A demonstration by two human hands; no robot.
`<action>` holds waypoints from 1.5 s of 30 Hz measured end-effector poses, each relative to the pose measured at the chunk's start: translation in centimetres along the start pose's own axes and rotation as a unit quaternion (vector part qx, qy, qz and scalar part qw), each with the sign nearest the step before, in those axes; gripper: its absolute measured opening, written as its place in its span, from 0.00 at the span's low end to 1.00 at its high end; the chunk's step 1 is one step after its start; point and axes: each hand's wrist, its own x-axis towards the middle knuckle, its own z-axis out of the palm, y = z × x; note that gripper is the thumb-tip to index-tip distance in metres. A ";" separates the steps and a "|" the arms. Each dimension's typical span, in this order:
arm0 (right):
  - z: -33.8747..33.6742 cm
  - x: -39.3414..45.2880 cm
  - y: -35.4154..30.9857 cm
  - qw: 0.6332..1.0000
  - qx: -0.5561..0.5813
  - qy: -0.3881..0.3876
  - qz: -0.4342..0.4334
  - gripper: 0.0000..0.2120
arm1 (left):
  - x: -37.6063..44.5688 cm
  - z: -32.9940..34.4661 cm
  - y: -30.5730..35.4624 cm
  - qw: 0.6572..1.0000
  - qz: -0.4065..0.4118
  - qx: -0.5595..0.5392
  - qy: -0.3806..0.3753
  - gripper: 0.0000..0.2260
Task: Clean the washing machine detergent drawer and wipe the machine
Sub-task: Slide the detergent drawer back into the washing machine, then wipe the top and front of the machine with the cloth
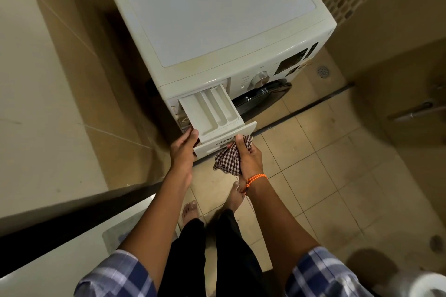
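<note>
**Detergent drawer pulled out, both hands on it**

So the white front-loader washing machine (pixel 217 19) sits on a tiled floor (pixel 325 164), and I'll place everything off that. The detergent drawer (pixel 214 113) sticks out from the machine's upper front corner on the left side as seen from above, pulled most of the way out so you can look straight down into its long compartments. They look pale and pretty bare from here, can't tell if there's residue.

Left hand (pixel 183 149) is at the drawer's outer left corner, fingers curled around the side edge right by the front panel, so it's gripping the drawer. Right hand (pixel 248 154) is at the drawer's front panel, thumb up against the face of it near the brand lettering, and the rest of the fingers are bunched around a brown-and-white checkered cloth (pixel 228 161) that hangs below the drawer front. There's an orange braided band (pixel 257 179) on that wrist.

Right of the drawer on the machine's front you get the silver dial (pixel 260 78), then the dark display panel (pixel 293 60), with the dark door (pixel 263 97) just under them. Bare feet (pixel 190 210) on the tiles in front of the machine
</note>
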 end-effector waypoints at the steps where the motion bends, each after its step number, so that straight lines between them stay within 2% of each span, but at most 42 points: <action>1: 0.0 0.0 0.0 1.000 -0.008 0.006 -0.002 0.20 | -0.1 0.1 0.1 1.000 -0.001 0.004 0.004 0.18; 5: 0.0 0.1 0.0 0.996 -0.075 0.047 -0.017 0.20 | 0.1 0.0 0.0 1.000 0.000 0.026 0.014 0.15; 9: -0.1 -0.3 0.2 0.993 -0.095 0.050 -0.050 0.18 | -0.5 0.2 -0.5 0.997 0.011 0.051 0.051 0.07; 10: -0.1 -0.4 0.4 0.991 -0.103 0.050 -0.064 0.17 | -0.9 0.4 -0.9 0.994 0.016 0.073 0.081 0.08; 13: 0.6 -0.4 0.5 0.987 -0.126 0.040 -0.096 0.14 | -1.8 0.8 -2.4 0.971 -0.032 0.137 0.195 0.25; 15: 1.4 -0.1 0.3 0.981 -0.156 0.028 -0.113 0.14 | -2.1 1.2 -2.7 0.977 -0.093 0.061 0.183 0.25; 16: 2.0 0.3 0.0 0.979 -0.165 0.024 -0.117 0.14 | -2.2 1.5 -2.4 0.982 -0.092 0.015 0.165 0.23; 20: 5.0 2.3 -1.8 0.975 -0.182 0.006 -0.126 0.16 | -0.6 2.6 0.0 0.990 0.001 -0.047 0.130 0.20; 23: 7.8 3.9 -3.7 0.978 -0.179 -0.004 -0.109 0.14 | 1.1 3.3 1.9 0.987 0.017 -0.080 0.140 0.19; 26: 10.1 5.4 -5.1 0.984 -0.171 -0.031 -0.045 0.10 | 2.2 3.7 3.7 0.986 0.032 -0.116 0.119 0.16; 29: 11.9 6.3 -5.9 0.990 -0.128 -0.044 0.032 0.17 | 3.4 3.7 4.9 0.987 0.036 -0.106 0.116 0.23; 30: 12.2 6.3 -6.1 0.992 -0.104 -0.043 0.052 0.19 | 3.6 3.7 5.1 0.987 0.032 -0.100 0.124 0.22; 33: 12.2 6.2 -6.9 0.994 -0.039 -0.047 0.092 0.22 | 2.7 4.3 5.4 0.985 0.036 -0.053 0.163 0.12; 35: 11.7 5.2 -7.7 0.994 -0.010 -0.054 0.098 0.18 | 1.2 5.2 5.9 0.973 0.073 0.030 0.219 0.07; 37: 11.1 4.0 -8.9 0.997 -0.047 -0.031 0.056 0.16 | -0.2 5.9 6.7 0.938 0.133 0.139 0.287 0.06; 39: 10.6 2.4 -10.9 0.988 -0.147 -0.013 -0.037 0.20 | -1.1 6.5 7.9 0.910 0.213 0.181 0.305 0.05; 42: 10.5 0.6 -15.1 0.958 -0.217 -0.034 -0.184 0.24 | -0.9 7.3 10.2 0.874 0.335 0.193 0.295 0.03; 45: 12.0 0.3 -19.2 0.908 -0.275 -0.046 -0.314 0.31 | 1.1 7.6 13.0 0.840 0.375 0.258 0.296 0.04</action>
